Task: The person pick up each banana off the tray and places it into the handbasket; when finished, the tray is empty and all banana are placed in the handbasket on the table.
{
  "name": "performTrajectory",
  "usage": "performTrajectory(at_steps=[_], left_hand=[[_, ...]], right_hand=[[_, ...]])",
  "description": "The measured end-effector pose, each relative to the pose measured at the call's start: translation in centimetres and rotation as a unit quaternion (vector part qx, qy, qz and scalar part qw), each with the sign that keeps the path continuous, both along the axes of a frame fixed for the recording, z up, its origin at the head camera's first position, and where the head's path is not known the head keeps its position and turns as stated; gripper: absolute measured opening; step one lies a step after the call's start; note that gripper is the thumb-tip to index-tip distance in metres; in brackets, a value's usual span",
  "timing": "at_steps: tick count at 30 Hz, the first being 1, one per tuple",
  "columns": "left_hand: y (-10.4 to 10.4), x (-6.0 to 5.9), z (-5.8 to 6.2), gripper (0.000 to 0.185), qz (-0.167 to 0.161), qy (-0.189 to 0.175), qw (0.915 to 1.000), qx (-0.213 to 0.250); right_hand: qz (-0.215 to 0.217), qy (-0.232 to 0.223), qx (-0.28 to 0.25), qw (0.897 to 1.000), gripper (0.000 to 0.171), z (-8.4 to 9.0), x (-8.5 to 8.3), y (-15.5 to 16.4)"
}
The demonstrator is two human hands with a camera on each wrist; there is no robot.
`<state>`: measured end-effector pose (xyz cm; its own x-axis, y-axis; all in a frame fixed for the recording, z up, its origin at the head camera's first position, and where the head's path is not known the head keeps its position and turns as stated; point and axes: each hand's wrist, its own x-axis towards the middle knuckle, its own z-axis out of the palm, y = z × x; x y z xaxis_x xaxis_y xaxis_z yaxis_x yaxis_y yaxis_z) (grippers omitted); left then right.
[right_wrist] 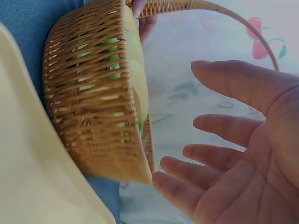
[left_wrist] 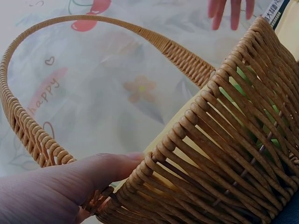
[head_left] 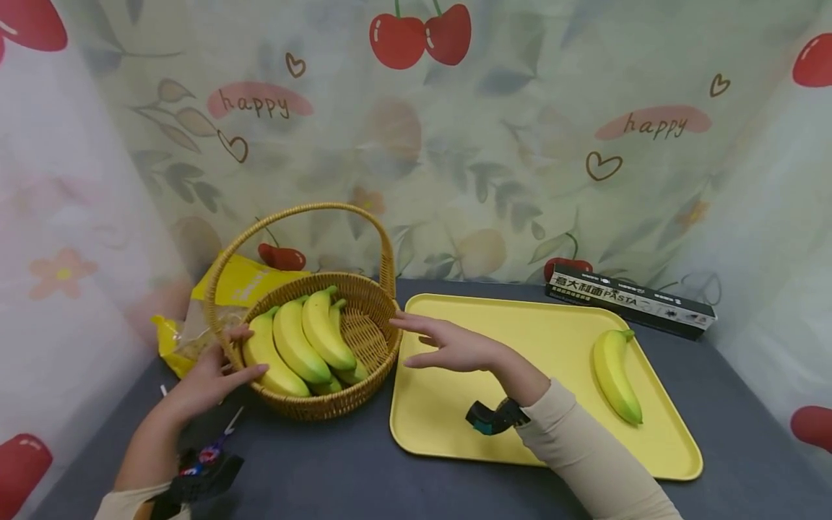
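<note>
A wicker basket with a tall arched handle stands on the left of the table, holding several bananas. My left hand grips its left rim at the foot of the handle; in the left wrist view the thumb lies along the rim. At the basket's right side, my right hand hovers with fingers spread and nothing held. The right wrist view shows that palm facing the basket, fingertips close to the rim; whether they touch, I cannot tell. One banana lies on the yellow tray.
A black pasta box lies behind the tray at the back right. Behind the basket is a yellow plastic bag. A small wrapped lollipop appears by the left wrist. Patterned curtains enclose the back and sides.
</note>
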<state>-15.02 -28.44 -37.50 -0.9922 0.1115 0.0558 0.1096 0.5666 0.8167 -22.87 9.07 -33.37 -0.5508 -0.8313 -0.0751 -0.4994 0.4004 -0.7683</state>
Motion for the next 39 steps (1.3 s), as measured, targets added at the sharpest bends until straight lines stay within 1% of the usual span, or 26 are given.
performTrajectory(at_steps=[6, 14, 22, 26, 30, 35, 39], left_hand=[[0.0, -0.1, 0.0, 0.069, 0.006, -0.020, 0.9998, 0.005], [0.0, 0.0, 0.1, 0.068, 0.006, -0.018, 0.9998, -0.003], [0.0, -0.1, 0.0, 0.067, 0.006, -0.007, 1.0000, -0.005], [0.0, 0.0, -0.1, 0.066, 0.006, -0.002, 1.0000, -0.002], [0.0, 0.0, -0.1, 0.066, 0.005, -0.006, 1.0000, 0.002], [0.0, 0.0, -0.1, 0.065, 0.003, 0.002, 1.0000, -0.006], [0.1, 0.1, 0.0, 0.065, 0.002, 0.006, 0.9999, -0.010]], right_hand=[[-0.021, 0.019, 0.005, 1.000, 0.067, -0.4, 1.0, 2.8], [-0.056, 0.011, 0.001, 0.998, 0.067, -1.3, 2.0, 6.1], [-0.095, 0.013, -0.017, 0.995, 0.067, -2.5, 2.5, 9.7], [-0.126, 0.014, -0.033, 0.991, 0.069, -2.9, 2.9, 11.7], [-0.162, 0.011, -0.050, 0.986, 0.069, -3.1, 3.5, 13.5], [-0.196, 0.010, -0.065, 0.978, 0.067, -3.4, 3.9, 15.8], [-0.230, 0.007, -0.078, 0.970, 0.065, -3.8, 4.0, 17.6]])
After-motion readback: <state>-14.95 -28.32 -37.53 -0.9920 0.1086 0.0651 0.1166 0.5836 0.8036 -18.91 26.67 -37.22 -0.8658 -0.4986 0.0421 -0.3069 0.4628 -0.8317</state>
